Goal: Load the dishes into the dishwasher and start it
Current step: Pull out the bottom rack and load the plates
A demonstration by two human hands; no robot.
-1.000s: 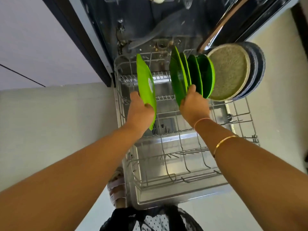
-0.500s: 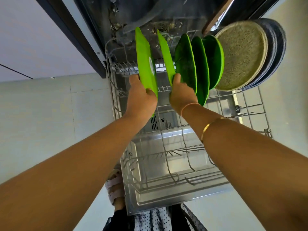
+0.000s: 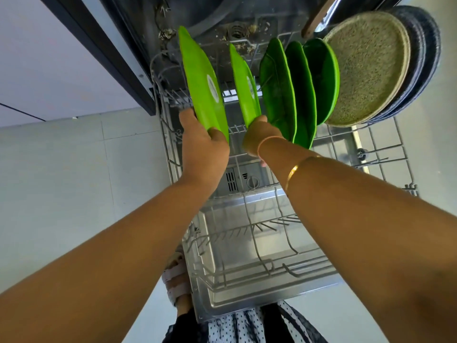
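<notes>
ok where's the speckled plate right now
Head view, upper right: the speckled plate stands on edge in the rack, between the green plates and dark plates.

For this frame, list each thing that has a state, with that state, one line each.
Left hand: gripping a bright green plate, upright, above the rack.
Right hand: holding a second bright green plate, upright.
Three dark green plates: standing on edge in the rack.
Speckled beige plate: on edge, racked.
Wire lower rack: pulled out, front part unfilled.
Dishwasher door: open.
</notes>
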